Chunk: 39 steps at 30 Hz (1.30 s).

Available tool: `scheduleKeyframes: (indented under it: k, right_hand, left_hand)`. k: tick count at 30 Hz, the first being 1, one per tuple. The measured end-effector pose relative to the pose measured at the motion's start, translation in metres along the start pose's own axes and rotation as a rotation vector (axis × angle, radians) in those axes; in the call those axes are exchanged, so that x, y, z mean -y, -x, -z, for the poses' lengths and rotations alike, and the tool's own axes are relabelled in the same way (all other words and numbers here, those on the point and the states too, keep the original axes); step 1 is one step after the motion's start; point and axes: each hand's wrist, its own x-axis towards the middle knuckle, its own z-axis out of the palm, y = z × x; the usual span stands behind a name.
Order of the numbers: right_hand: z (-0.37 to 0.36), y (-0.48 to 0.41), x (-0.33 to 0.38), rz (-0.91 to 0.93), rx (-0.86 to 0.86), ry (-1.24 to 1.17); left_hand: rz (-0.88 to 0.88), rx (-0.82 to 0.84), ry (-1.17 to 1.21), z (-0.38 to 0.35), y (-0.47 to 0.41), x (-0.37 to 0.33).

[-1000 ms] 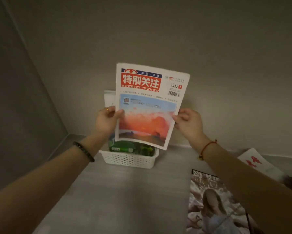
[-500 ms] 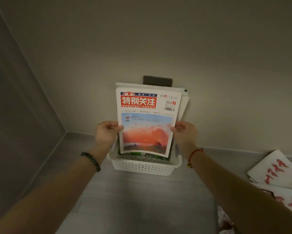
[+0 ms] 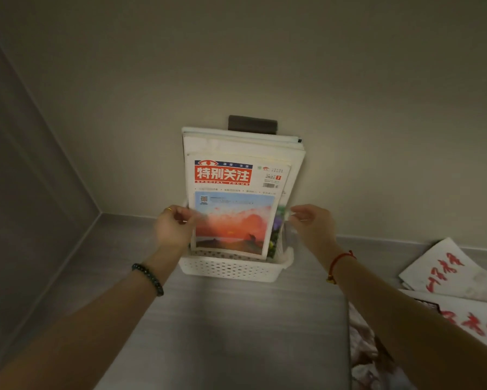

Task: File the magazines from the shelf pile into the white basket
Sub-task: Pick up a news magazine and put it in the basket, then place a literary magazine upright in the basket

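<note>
The red-titled magazine (image 3: 236,178) with a sunset cover stands upright in the white basket (image 3: 231,270), in front of other white magazines (image 3: 245,144) that lean on the back wall. My left hand (image 3: 174,229) is at its left edge, and the blurred thumb and fingers pinch it. My right hand (image 3: 314,225) hovers just off the right edge, its fingers loosely curled around nothing. The shelf pile (image 3: 447,273) lies at the right: white covers with red characters and a photo cover (image 3: 371,350) near the bottom.
The grey shelf board (image 3: 245,327) stretches in front of the basket. A side wall (image 3: 25,192) closes the left, the back wall is right behind the basket. A dark block (image 3: 252,123) sits on the back wall above the magazines.
The magazine has come down from mid-air into the basket and now stands upright there. My right hand has let go of its edge and drawn slightly to the right.
</note>
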Motion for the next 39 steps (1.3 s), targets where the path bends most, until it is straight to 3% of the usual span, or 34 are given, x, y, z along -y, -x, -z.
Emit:
scheduleKeyframes:
  k: [6,13,17,21,25,32,39]
  right_hand:
    - [0.101,0.031,-0.054,-0.059,-0.029,0.018]
    - [0.203,0.085,-0.147,-0.404,-0.109,-0.04]
    - [0.229,0.12,-0.198,-0.54,-0.095,0.0]
    - [0.23,0.143,-0.225,-0.606,0.002,-0.112]
    - [0.219,0.152,-0.233,-0.549,0.067,-0.095]
    - [0.233,0.156,-0.244,-0.58,0.141,-0.168]
    - [0.247,0.132,-0.206,-0.365,0.189,-0.048]
  left_hand:
    - [-0.11,0.182,0.047,-0.036,0.08,-0.008]
    - [0.183,0.566,0.076,-0.115,0.191,0.009]
    - [0.185,0.637,-0.008,-0.147,0.241,0.017]
    - [0.197,0.726,0.071,-0.171,0.279,0.023]
    - [0.094,0.622,-0.051,-0.191,0.292,0.033]
    - [0.39,0.596,0.049,-0.201,0.308,0.038]
    - [0.288,0.522,0.148,-0.178,0.299,0.0]
